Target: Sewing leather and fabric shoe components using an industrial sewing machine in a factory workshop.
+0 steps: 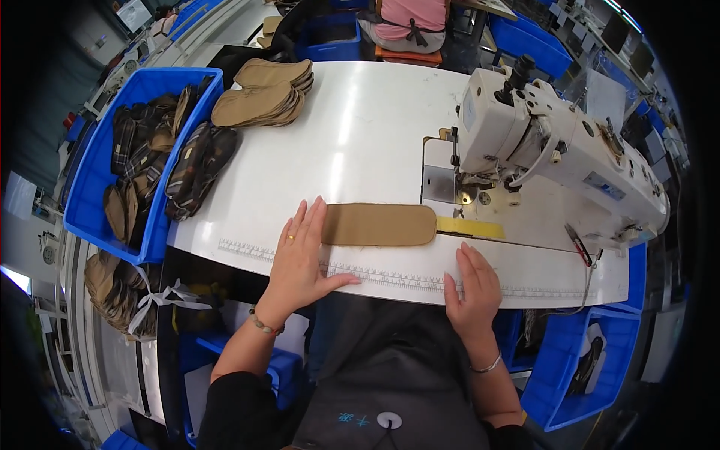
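A long brown fabric piece (381, 225) with rounded corners lies flat on the white sewing table (375, 142). My left hand (304, 255) rests on its left end, fingers stretched out and thumb spread, pressing without gripping. Near the front edge, to the right of the fabric and below it, my right hand (474, 289) is open with its thumb apart; it holds nothing. A yellow strip (471, 227) sits just beyond the fabric's right end. Behind that strip stands the white sewing machine (555, 142).
Stacked brown fabric pieces (262, 97) lie at the back left. Beside them, a blue bin (112, 240) holds plaid and brown fabric items; a plaid item (199, 169) leans against it. Thread snips (579, 245) lie on the right. A ruler strip (397, 279) follows the front edge.
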`<state>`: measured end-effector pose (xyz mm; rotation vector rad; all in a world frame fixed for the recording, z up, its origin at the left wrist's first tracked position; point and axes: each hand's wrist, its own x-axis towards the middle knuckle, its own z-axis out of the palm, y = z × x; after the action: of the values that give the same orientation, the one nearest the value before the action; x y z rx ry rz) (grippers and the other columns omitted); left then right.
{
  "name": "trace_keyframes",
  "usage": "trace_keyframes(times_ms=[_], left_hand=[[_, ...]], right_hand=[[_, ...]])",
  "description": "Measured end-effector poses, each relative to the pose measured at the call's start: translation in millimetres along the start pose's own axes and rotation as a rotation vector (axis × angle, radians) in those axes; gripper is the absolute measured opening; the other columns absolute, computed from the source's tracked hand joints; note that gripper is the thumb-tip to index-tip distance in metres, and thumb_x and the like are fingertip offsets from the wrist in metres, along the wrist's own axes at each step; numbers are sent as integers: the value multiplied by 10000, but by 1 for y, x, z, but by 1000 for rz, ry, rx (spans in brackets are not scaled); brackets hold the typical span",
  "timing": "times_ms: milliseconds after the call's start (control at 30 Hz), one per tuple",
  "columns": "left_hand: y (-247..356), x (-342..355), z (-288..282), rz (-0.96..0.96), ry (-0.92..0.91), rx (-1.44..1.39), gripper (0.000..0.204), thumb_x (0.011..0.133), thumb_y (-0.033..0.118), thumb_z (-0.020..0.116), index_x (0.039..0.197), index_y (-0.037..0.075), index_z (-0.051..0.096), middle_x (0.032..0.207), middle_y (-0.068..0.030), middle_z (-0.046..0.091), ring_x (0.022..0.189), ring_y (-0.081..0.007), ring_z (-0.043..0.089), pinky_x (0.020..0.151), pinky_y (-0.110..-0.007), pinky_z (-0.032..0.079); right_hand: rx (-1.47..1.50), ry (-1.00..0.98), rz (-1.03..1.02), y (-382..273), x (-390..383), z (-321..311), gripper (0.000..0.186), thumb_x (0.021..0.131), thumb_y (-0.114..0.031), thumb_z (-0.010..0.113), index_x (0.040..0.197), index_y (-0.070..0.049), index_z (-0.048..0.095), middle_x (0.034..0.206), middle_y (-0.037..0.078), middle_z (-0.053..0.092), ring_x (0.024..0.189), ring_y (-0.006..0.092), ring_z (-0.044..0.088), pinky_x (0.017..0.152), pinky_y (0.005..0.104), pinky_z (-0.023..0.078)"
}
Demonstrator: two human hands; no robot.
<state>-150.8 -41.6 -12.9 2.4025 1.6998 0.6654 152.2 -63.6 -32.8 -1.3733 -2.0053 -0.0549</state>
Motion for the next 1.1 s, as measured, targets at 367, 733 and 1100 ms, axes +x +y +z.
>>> trace_keyframes(times_ms=[367, 733, 1100], left_hand=[[11, -11, -3, 86, 171, 18, 423, 802, 432, 696, 1070, 105, 724, 723, -25, 489, 743, -228, 475, 851, -406, 340], [25, 31, -16, 9, 7, 119, 192, 863, 287, 683, 787, 115, 722, 749, -24, 594, 769, -214, 567, 714, -357, 392], [-138, 175, -25, -142, 499, 412, 440, 883, 409, 657, 1126, 42, 638, 1110, -107, 614, 1055, -286, 580, 871, -444, 435]], right_hand=[[77, 62, -61, -6, -2, 5, 282, 766, -10, 676, 1048, -4, 669, 1142, 137, 664, 1025, 323, 639, 881, 405, 515], [116, -209, -283, -58, 23, 27, 441, 794, -363, 729, 1046, -6, 668, 1147, 145, 638, 1107, 344, 590, 943, 489, 463], [54, -76, -129, -28, 15, 24, 190, 749, -105, 730, 889, -24, 631, 1033, 141, 642, 1044, 355, 627, 855, 447, 515]])
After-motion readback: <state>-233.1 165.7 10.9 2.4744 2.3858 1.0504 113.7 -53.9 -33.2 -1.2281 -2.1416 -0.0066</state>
